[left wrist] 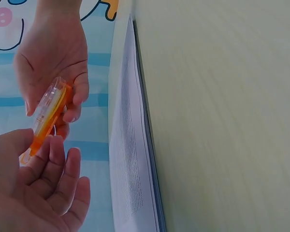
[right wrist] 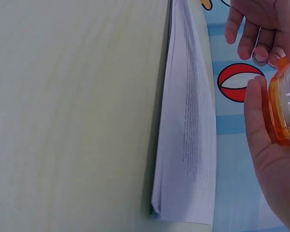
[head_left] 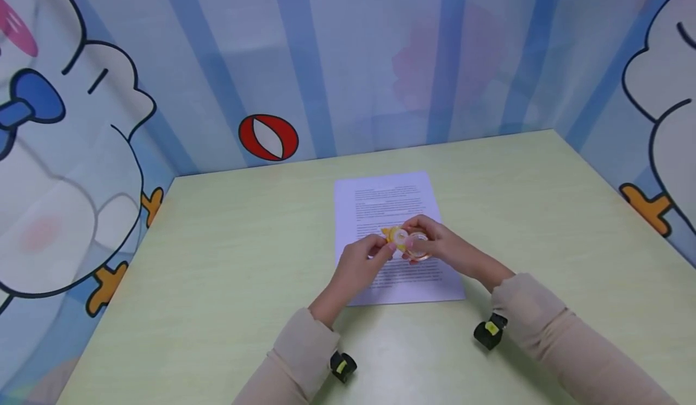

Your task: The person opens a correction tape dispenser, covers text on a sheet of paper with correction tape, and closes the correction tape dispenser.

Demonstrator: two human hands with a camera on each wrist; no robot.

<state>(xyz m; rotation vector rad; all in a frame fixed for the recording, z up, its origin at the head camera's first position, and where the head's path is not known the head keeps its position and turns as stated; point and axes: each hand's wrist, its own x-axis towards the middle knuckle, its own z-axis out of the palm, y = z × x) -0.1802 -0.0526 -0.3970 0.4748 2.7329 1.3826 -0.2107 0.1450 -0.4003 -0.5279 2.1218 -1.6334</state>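
Observation:
An orange and clear correction tape dispenser (head_left: 400, 239) is held between both hands, above a sheet of printed paper (head_left: 375, 208). My right hand (head_left: 454, 252) grips its rounded body, thumb on one flat side and fingers behind. At the narrow orange end, my left hand (head_left: 356, 267) pinches with thumb and forefinger. In the left wrist view the dispenser (left wrist: 50, 116) stands tilted, its narrow end down toward the left thumb. The right wrist view shows its round clear side (right wrist: 285, 106) partly cut off by the frame edge.
The paper (left wrist: 133, 145) lies on a pale wooden-looking table (head_left: 228, 242) and shows several layers at its edge. Behind the table rises a blue striped backdrop (head_left: 359, 60) with cartoon figures. A small black device (head_left: 344, 367) sits by each sleeve cuff.

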